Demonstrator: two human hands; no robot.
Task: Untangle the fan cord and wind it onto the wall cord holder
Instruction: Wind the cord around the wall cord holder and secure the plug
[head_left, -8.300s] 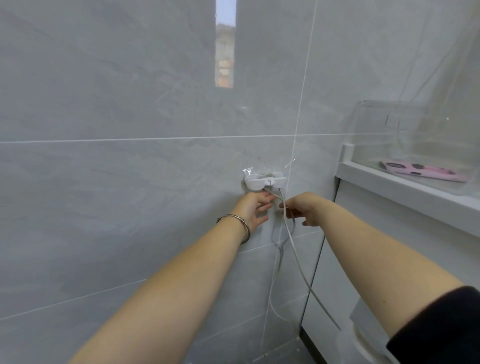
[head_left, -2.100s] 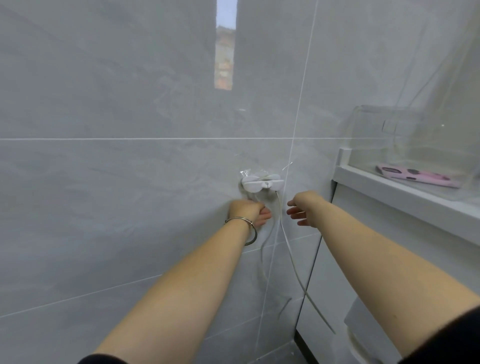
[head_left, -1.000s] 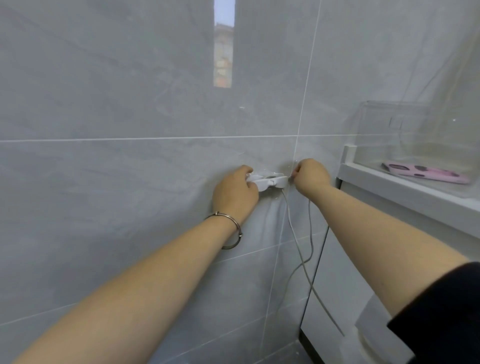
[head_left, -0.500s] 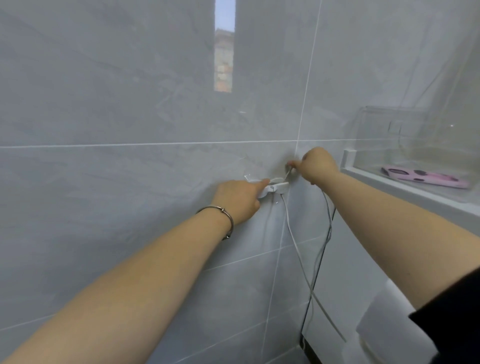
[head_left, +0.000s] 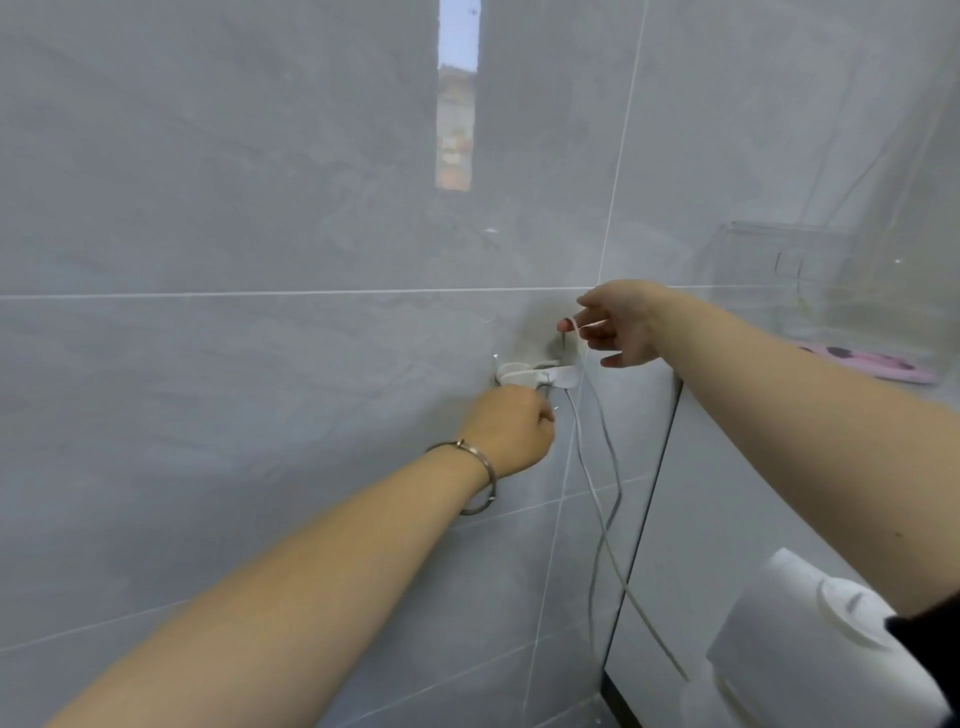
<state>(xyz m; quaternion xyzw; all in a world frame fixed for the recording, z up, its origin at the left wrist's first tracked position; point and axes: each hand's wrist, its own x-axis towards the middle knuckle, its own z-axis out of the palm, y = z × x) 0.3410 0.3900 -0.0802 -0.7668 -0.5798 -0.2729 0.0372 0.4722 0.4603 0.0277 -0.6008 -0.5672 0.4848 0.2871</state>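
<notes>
Winding step: my right grip (head_left: 621, 325) pinches the fan cord (head_left: 597, 499) just above the wall cord holder (head_left: 535, 374), my left grip (head_left: 511, 428) curls beneath it (what it holds, I cannot tell), and next, I judge, the slack must pass round the holder.

Mid-frame, the right hand (head_left: 618, 325) pinches the white cord (head_left: 597, 493) above the wall holder (head_left: 535, 375); the left hand (head_left: 511, 428) curls just beneath.
</notes>
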